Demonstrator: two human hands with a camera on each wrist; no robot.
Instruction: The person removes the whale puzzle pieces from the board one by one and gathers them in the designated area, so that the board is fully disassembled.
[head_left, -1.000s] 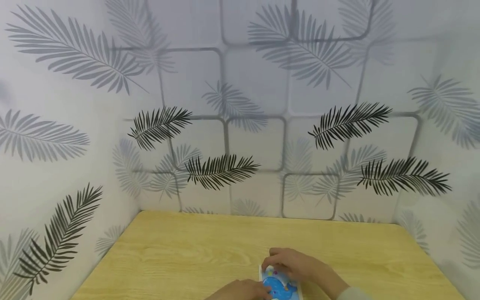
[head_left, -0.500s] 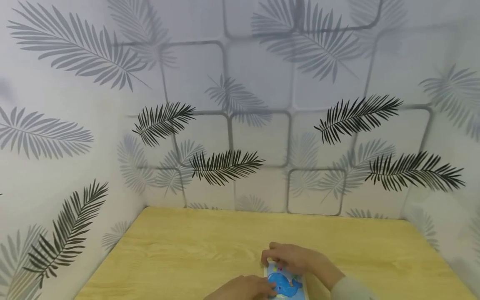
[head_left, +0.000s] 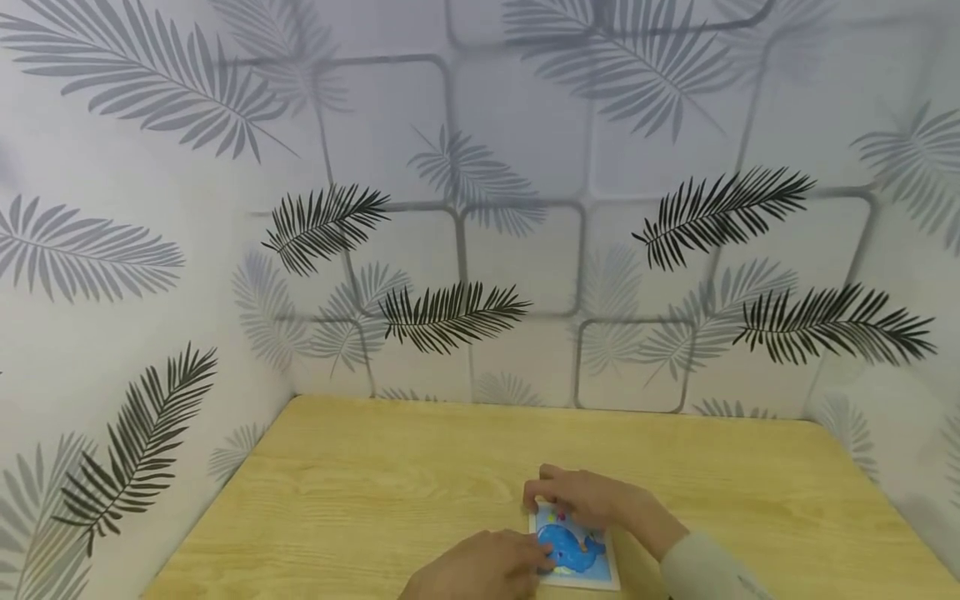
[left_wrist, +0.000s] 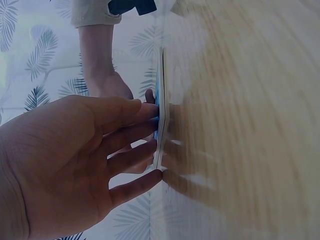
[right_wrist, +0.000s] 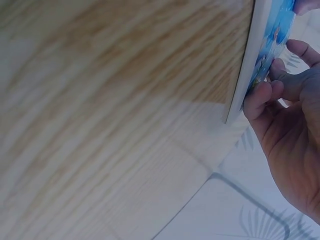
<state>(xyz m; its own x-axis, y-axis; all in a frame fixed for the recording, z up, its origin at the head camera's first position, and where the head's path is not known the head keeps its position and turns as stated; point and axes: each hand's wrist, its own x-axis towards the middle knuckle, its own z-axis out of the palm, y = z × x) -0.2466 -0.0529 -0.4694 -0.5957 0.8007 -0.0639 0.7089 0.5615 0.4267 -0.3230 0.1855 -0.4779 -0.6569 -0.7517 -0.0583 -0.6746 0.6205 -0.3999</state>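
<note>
Left hand [head_left: 487, 567] straight-fingered, right hand [head_left: 588, 497] bent, hold unclear, touch flat blue whale-print board [head_left: 576, 553] short of yellow wood-grain surface's [head_left: 360, 500] far edge; uneven pressure risks skidding.

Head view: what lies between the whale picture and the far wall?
The head view shows the right hand at the far edge of the whale picture, then bare tabletop.

The board [head_left: 588, 560] lies on the bench [head_left: 337, 500], toward five o'clock of its visible part, and the wall [head_left: 517, 258] stands behind, at twelve o'clock. Around the board, the left hand [head_left: 487, 567] touches between eight and nine o'clock, the right hand [head_left: 587, 496] near twelve.
</note>
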